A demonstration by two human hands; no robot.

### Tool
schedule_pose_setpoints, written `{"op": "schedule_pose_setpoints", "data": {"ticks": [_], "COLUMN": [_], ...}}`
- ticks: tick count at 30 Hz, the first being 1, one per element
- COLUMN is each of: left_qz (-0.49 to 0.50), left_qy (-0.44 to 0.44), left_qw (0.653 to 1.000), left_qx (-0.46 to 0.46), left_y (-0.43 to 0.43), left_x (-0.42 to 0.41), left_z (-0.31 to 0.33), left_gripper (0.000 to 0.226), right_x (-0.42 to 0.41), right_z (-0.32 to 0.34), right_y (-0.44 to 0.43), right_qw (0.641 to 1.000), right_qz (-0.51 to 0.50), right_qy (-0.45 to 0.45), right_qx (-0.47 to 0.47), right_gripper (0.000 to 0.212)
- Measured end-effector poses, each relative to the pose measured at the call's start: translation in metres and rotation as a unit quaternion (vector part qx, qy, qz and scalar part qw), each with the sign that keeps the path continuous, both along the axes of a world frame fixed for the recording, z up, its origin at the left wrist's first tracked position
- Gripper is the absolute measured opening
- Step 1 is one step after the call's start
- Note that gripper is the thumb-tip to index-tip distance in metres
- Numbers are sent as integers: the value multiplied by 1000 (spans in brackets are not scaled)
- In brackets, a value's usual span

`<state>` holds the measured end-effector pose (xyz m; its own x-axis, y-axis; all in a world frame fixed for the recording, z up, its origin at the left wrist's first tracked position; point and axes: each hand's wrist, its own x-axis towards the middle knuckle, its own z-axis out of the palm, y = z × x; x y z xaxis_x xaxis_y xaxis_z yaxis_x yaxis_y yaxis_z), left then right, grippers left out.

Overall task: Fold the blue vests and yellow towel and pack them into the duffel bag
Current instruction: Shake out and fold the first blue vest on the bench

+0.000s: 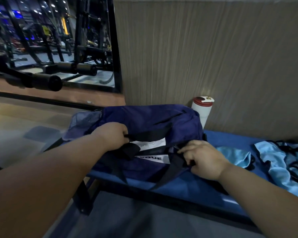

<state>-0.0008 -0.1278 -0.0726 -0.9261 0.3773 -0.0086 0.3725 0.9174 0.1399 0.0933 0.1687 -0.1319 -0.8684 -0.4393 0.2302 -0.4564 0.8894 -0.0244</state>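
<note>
Matt cloth duffel bag [144,121]; glossy vests [275,162].

A long bench with a blue padded top [193,186] and a dark frame stands against a grey-brown wall with thin up-and-down lines [213,48]. A white bottle with a red and white lid [202,109] stands upright on the bench, close to the wall. On the left is a big mirror with a black frame [58,45]. Black gym machines [41,69] show in it. The floor [24,134] is grey.
</note>
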Motion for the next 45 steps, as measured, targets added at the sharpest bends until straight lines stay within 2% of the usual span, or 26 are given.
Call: {"op": "schedule_pose_setpoints", "data": {"ticks": [3,5,7,10,13,15,18,22,25,27,30,32,35,38,40,43,45], "left_qz": [26,53,58,37,23,12,-13,-57,-79,-89,-95,-95,-82,-51,-39,8,50], "left_qy": [-24,16,77,151,155,140,90,-77,-145,-155,-140,-107,-37,60,87,68,50], "left_qw": [999,998,995,986,985,986,993,992,980,975,977,981,984,986,992,993,987], "left_qx": [7,-13,-31,-64,-75,-86,-76,-87,-110,-131,-128,-131,-155,-147,-80,95,142], "left_y": [8,9,10,16,21,21,16,3,1,3,8,9,7,3,-1,-8,-12], "left_x": [-4,-5,-6,-5,-2,-2,-5,2,6,6,3,0,-6,-14,-22,-34,-43], "left_z": [11,12,4,-19,-42,-51,-47,-33,-33,-33,-36,-38,-44,-44,-41,-31,-25], "left_gripper": [24,25,21,18,21,26,44,104,102,109,109,108,113,111,102,83,69], "right_x": [14,16,16,14,3,-9,-26,-45,-57,-65,-77,-83,-90,-101,-109,-116,-119], "right_z": [-1,-4,-4,3,12,16,22,34,40,42,45,47,52,50,48,50,51], "right_y": [23,42,55,54,38,29,18,5,3,0,-6,-7,-8,-6,-5,-2,0], "right_qw": [1000,1000,999,993,989,988,992,986,978,970,964,974,983,977,973,965,960], "right_qz": [-1,-15,-43,-69,-46,-46,-55,-84,-109,-115,-111,-121,-175,-206,-216,-230,-234], "right_qy": [18,18,-11,-4,89,131,100,30,-6,-22,-17,-5,-6,-26,-20,-18,-15], "right_qx": [6,12,-26,-92,-114,-67,49,138,176,214,240,192,52,-43,-80,-128,-152], "right_gripper": [24,28,30,32,26,31,51,66,84,79,45,32,32,31,28,26,26]}}
